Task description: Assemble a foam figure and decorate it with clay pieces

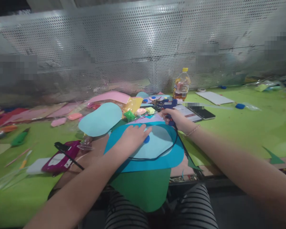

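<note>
My left hand (132, 136) lies flat on a light blue foam shape (157, 144), fingertips touching a small dark blue button piece (146, 139). That shape rests on a bigger blue foam sheet (157, 162), and a green foam sheet (143, 189) hangs over the table edge below it. My right hand (175, 118) is closed around a blue glue gun (169, 106) at the far side of the sheets. The gun's black cord (166, 152) loops across the light blue shape.
The green table (240, 127) carries a pale blue foam oval (100, 120), pink foam sheets (109, 97), small coloured foam bits (140, 111), a plastic bottle (181, 84), a phone (202, 113), a magenta package (60, 157) and a perforated metal screen (143, 47) behind.
</note>
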### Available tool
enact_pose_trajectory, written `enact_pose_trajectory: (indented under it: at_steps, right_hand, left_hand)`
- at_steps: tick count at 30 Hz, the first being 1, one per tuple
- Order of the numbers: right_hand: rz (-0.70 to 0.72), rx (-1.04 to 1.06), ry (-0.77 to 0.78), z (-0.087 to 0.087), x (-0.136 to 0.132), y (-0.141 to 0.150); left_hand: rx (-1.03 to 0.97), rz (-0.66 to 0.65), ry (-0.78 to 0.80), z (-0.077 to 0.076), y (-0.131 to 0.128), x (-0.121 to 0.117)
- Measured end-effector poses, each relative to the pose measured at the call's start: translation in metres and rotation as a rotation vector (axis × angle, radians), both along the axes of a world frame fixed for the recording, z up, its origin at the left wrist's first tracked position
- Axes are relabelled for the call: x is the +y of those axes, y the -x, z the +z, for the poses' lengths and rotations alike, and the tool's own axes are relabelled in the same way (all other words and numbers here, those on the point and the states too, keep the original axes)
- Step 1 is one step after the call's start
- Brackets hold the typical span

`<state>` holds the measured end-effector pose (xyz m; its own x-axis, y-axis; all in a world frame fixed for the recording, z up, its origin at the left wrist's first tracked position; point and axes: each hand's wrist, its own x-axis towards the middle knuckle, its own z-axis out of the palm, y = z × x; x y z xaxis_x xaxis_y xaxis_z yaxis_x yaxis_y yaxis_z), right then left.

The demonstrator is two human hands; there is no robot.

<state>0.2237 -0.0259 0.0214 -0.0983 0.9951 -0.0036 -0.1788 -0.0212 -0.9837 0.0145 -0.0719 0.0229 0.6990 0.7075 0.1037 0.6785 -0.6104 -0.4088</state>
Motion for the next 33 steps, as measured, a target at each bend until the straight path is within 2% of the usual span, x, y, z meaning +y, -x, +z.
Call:
enact_pose_trajectory:
  at_steps: [4, 7, 10, 12, 16, 19, 27, 31, 33]
  right_hand:
    - [0.003, -0.005, -0.013, -0.002, 0.002, -0.001]
    - [0.009, -0.036, -0.027, -0.005, 0.005, -0.001]
    - [0.002, -0.053, -0.028, -0.006, 0.007, -0.001]
    - [0.004, -0.042, -0.024, -0.006, 0.006, 0.0]
    - [0.017, -0.031, -0.02, -0.003, 0.002, 0.002]
    - [0.018, -0.056, -0.019, -0.002, 0.0, 0.002]
    - [0.023, -0.092, -0.028, -0.001, -0.004, 0.004]
    - [0.027, -0.086, -0.032, -0.003, -0.002, 0.003]
    - [0.033, -0.081, -0.031, -0.005, 0.0, 0.002]
  left_hand:
    - [-0.287, -0.016, 0.048, 0.01, 0.009, 0.01]
    - [-0.498, -0.038, 0.202, 0.006, 0.004, 0.013]
    - [-0.45, -0.053, 0.366, -0.004, -0.004, 0.011]
    - [-0.356, -0.08, 0.409, -0.01, -0.008, 0.009]
    - [-0.254, -0.104, 0.412, -0.015, -0.008, 0.009]
    - [-0.236, -0.053, 0.374, -0.016, -0.006, 0.009]
    - [-0.236, 0.001, 0.346, -0.014, -0.009, 0.004]
    - [-0.292, 0.034, 0.531, -0.015, -0.002, 0.014]
    - [-0.386, 0.06, 0.568, -0.014, 0.003, 0.022]
